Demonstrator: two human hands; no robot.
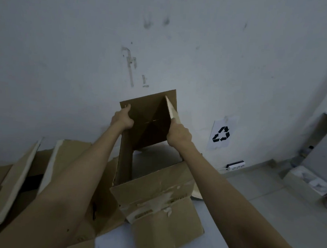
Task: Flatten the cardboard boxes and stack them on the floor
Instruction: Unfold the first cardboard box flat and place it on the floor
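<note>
**Box held open, not yet flat**

At frame centre a cardboard box (151,173) is held up before the wall (68,39), both ends open. The left hand (122,119) grips its far left edge; the right hand (178,133) is closed on the far right flap (172,110). Flattened cardboard (20,173) lies at lower left. This looks like the collapsing step: next, press opposite corners together, then lay it on that pile.

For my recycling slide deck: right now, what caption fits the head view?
Both hands, left and right, grip the far flaps of an open cardboard box beside flattened cardboard.
</note>
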